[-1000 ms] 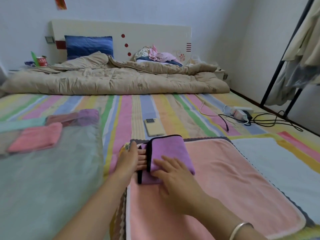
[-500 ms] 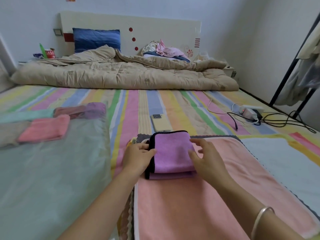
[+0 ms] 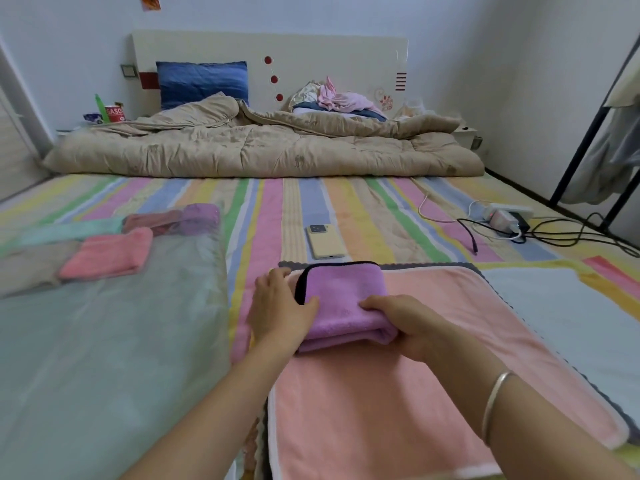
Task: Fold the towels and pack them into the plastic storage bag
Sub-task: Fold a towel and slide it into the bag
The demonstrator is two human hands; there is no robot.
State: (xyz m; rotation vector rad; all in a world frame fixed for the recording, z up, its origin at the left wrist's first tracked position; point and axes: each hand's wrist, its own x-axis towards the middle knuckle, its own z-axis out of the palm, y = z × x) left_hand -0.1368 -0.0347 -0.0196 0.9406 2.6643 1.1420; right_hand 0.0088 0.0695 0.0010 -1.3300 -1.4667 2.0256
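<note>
A folded purple towel (image 3: 346, 292) with a black edge lies on a spread-out pink towel (image 3: 398, 403). My left hand (image 3: 280, 313) grips its left side, thumb on top. My right hand (image 3: 405, 323) grips its near right corner, fingers curled over the fold. The clear plastic storage bag (image 3: 104, 358) lies flat at the left. It holds a folded pink towel (image 3: 107, 252), a teal one (image 3: 69, 232), a dark pink one (image 3: 152, 220), a purple one (image 3: 201, 214) and a grey one (image 3: 31, 268).
A yellow phone (image 3: 325, 241) lies just beyond the purple towel on the striped bedsheet (image 3: 273, 209). A power strip with cables (image 3: 507, 218) sits at the right. A beige quilt (image 3: 263, 147) crosses the far end. A light grey towel (image 3: 568, 317) lies right of the pink one.
Both hands have closed on the folded purple towel. The right hand moved from its far right edge to its near corner; the left thumb now presses on top.
</note>
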